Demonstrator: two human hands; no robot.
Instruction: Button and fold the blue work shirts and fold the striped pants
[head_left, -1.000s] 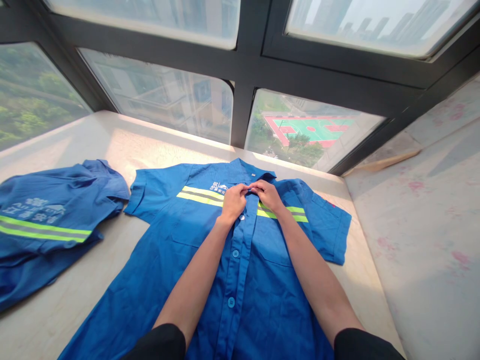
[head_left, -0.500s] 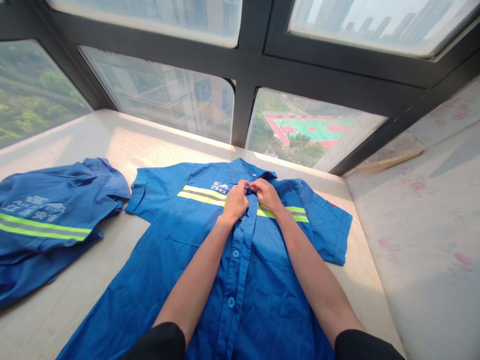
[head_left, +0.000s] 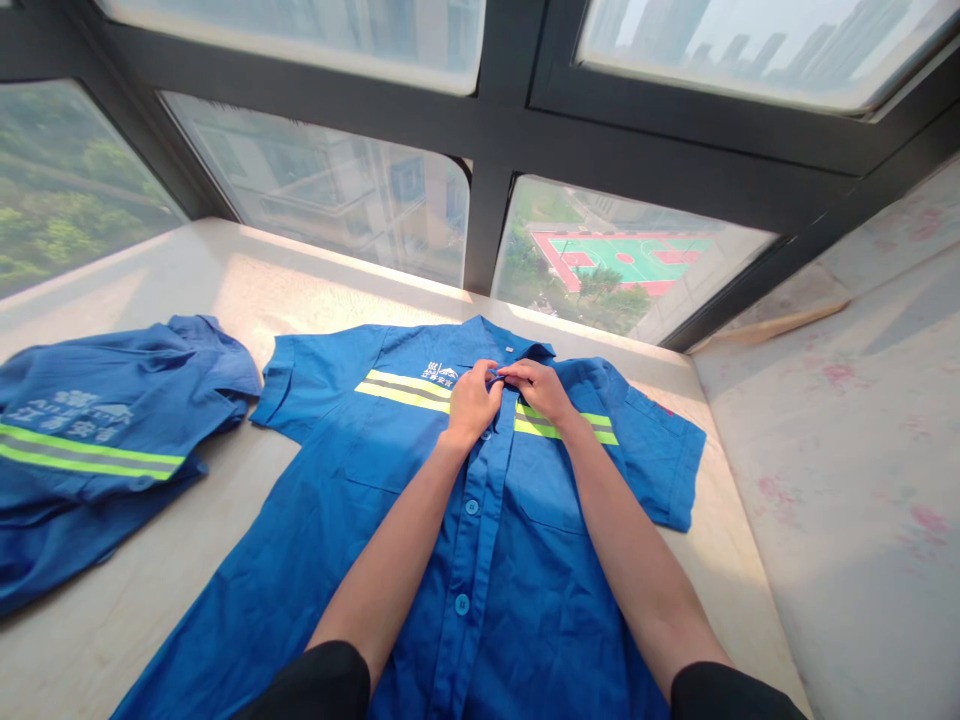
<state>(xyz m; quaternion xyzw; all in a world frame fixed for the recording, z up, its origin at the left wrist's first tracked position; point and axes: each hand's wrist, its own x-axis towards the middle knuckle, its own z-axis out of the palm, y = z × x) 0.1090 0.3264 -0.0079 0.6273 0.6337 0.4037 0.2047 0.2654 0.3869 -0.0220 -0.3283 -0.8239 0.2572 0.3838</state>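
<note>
A blue short-sleeved work shirt [head_left: 315, 540] lies spread out, front side up, with its collar toward the window. Yellow-green and grey reflective bands [head_left: 405, 391] cross its chest. My left hand [head_left: 475, 402] pinches the front edge of the shirt just below the collar. Beside it, my right hand [head_left: 535, 388] grips the same dark fold of cloth, fingertips close to those of the left. Whatever lies between the fingertips is mostly hidden. Lower on the front strip, blue buttons [head_left: 462, 604] show between my forearms.
Another blue shirt [head_left: 82, 400], folded, lies at the left on the pale stone sill [head_left: 172, 560]. Dark window frames [head_left: 495, 130] rise behind the sill. A pale wall with a pink flower pattern [head_left: 847, 480] bounds the right side.
My fingers have shifted slightly on the cloth below the collar, with the right fingertips now stretched more toward the left hand. Both shirts lie where they were.
</note>
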